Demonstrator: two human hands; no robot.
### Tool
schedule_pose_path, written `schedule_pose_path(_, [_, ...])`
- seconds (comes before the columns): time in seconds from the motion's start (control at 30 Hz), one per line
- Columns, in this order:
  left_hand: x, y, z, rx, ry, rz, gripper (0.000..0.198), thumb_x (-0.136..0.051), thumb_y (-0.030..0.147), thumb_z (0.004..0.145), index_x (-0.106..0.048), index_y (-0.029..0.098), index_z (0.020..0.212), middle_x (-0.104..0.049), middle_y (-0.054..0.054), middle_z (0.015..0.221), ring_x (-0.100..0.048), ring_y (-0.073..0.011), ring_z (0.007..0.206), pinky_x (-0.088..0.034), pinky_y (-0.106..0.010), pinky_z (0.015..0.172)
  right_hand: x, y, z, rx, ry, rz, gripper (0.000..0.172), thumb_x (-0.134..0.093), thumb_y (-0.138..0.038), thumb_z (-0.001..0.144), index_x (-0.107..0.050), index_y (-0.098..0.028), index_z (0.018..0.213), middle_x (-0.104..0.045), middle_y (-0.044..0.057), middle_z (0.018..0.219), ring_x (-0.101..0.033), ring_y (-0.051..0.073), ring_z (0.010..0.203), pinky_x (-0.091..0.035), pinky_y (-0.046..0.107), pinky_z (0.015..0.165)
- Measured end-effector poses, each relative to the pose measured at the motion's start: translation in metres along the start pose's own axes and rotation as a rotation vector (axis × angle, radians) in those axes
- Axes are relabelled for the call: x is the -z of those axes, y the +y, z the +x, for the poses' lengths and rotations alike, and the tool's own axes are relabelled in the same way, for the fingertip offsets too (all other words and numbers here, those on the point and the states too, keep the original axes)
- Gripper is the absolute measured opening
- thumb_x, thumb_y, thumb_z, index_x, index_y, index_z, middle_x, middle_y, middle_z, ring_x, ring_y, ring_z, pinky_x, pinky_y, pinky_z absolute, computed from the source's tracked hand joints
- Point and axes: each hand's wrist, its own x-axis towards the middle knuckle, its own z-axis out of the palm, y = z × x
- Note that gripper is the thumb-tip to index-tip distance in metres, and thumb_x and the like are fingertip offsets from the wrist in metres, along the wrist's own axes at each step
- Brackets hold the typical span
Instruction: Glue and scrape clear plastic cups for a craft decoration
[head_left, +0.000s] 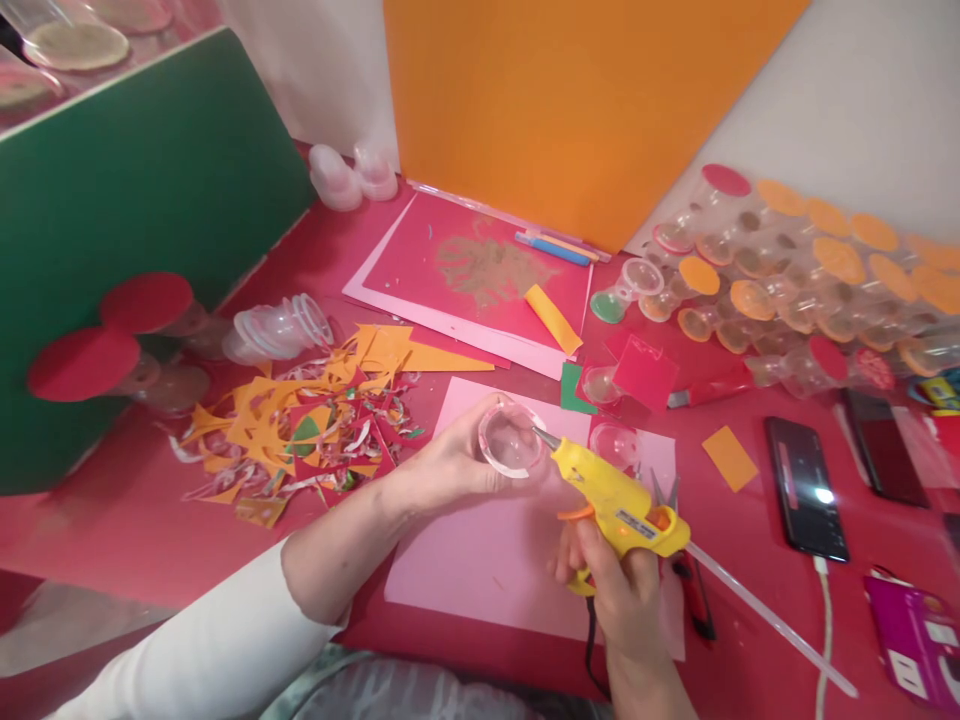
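My left hand [450, 462] is closed round a small clear plastic cup [511, 438], held on its side above a pink paper sheet [472, 560]. My right hand [619, 590] grips the handle of a yellow glue gun [615, 500]. The gun's metal nozzle touches the cup's rim. A clear glue stick [772, 620] pokes out of the gun's back toward the lower right. Another clear cup [613, 443] stands on the pink sheet just behind the gun.
Orange and red paper scraps [300, 425] lie left of my hands. Many cups with orange and red lids [795, 280] are piled at the right. Two phones [806, 487] lie to the right, one on a cable. Scissors [686, 570], a green board [135, 220] and an orange board [570, 110] surround the red table.
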Motion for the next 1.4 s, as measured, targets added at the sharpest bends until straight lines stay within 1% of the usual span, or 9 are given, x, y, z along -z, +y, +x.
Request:
schedule_pose_path(0.2, [0.001,-0.002,-0.003,0.001,-0.031,-0.015,0.043,-0.085,0.032,0.072,-0.061,0.02,0.106,-0.063,-0.002,0.093,-0.061,-0.0139,0.081,-0.049,-0.026,0.072,-0.003,-0.005,0.0,-0.055,0.005,-0.024,0.04,-0.068,-0.038,0.09,-0.057,-0.022,0.055,-0.06,-0.001,0.047,-0.06,0.015,0.04,-0.055,0.027,0.043])
schedule_pose_path(0.3, [0.001,-0.004,-0.001,-0.062,-0.014,0.005,0.039,-0.085,0.033,0.071,-0.062,0.02,0.1,-0.063,-0.003,0.092,-0.062,-0.0158,0.085,-0.051,-0.027,0.075,-0.003,-0.003,-0.001,-0.079,0.007,-0.018,0.04,-0.068,-0.04,0.09,-0.057,-0.022,0.056,-0.06,-0.002,0.047,-0.06,0.015,0.04,-0.055,0.027,0.043])
schedule_pose_path(0.5, [0.001,-0.008,0.003,-0.152,0.062,-0.047,0.03,-0.084,0.025,0.07,-0.063,0.018,0.09,-0.063,-0.003,0.09,-0.06,-0.0142,0.079,-0.048,-0.026,0.072,0.0,0.002,-0.004,-0.068,-0.094,-0.036,0.041,-0.065,-0.04,0.093,-0.06,-0.021,0.057,-0.062,0.001,0.048,-0.063,0.018,0.042,-0.057,0.03,0.043])
schedule_pose_path(0.6, [0.0,-0.007,0.002,-0.124,0.065,-0.056,0.032,-0.086,0.024,0.067,-0.063,0.019,0.089,-0.063,-0.003,0.089,-0.059,-0.0145,0.078,-0.048,-0.028,0.073,0.0,0.002,-0.002,-0.058,-0.058,-0.017,0.041,-0.066,-0.038,0.093,-0.059,-0.021,0.057,-0.061,-0.001,0.047,-0.062,0.017,0.041,-0.056,0.029,0.042])
schedule_pose_path(0.7, [0.0,-0.007,0.001,-0.108,0.055,-0.08,0.036,-0.086,0.02,0.064,-0.062,0.02,0.091,-0.061,0.0,0.085,-0.056,-0.0122,0.073,-0.046,-0.026,0.069,0.0,0.002,-0.001,-0.049,-0.02,-0.003,0.04,-0.067,-0.037,0.091,-0.057,-0.021,0.056,-0.061,-0.002,0.047,-0.062,0.016,0.039,-0.054,0.027,0.04])
schedule_pose_path(0.87, [-0.001,-0.008,0.002,-0.133,0.036,-0.146,0.035,-0.085,0.019,0.065,-0.06,0.02,0.089,-0.061,-0.001,0.089,-0.058,-0.0148,0.082,-0.047,-0.028,0.075,-0.001,0.001,-0.002,-0.055,-0.052,-0.048,0.042,-0.066,-0.041,0.091,-0.058,-0.022,0.055,-0.062,0.0,0.046,-0.063,0.018,0.04,-0.057,0.029,0.042])
schedule_pose_path(1.0, [-0.001,-0.007,0.001,-0.077,0.038,-0.167,0.039,-0.087,0.019,0.059,-0.062,0.019,0.09,-0.06,0.0,0.085,-0.053,-0.0107,0.072,-0.043,-0.023,0.067,-0.002,0.0,-0.002,-0.066,-0.008,-0.051,0.043,-0.067,-0.042,0.091,-0.056,-0.023,0.053,-0.06,-0.001,0.045,-0.061,0.017,0.038,-0.057,0.029,0.042])
schedule_pose_path(1.13, [-0.001,-0.006,0.001,-0.075,0.05,-0.188,0.037,-0.087,0.02,0.058,-0.064,0.018,0.087,-0.058,0.0,0.085,-0.05,-0.01,0.072,-0.041,-0.022,0.065,-0.002,0.0,-0.002,-0.061,-0.029,-0.051,0.042,-0.067,-0.043,0.09,-0.058,-0.024,0.054,-0.062,-0.001,0.045,-0.061,0.018,0.038,-0.057,0.03,0.042])
schedule_pose_path(1.4, [0.0,-0.011,-0.001,-0.006,0.018,-0.259,0.041,-0.087,0.014,0.057,-0.063,0.02,0.089,-0.062,-0.002,0.091,-0.055,-0.0121,0.079,-0.045,-0.023,0.07,-0.003,-0.001,0.0,-0.043,0.015,-0.076,0.042,-0.066,-0.042,0.091,-0.056,-0.023,0.055,-0.059,-0.002,0.045,-0.06,0.016,0.038,-0.054,0.027,0.039])
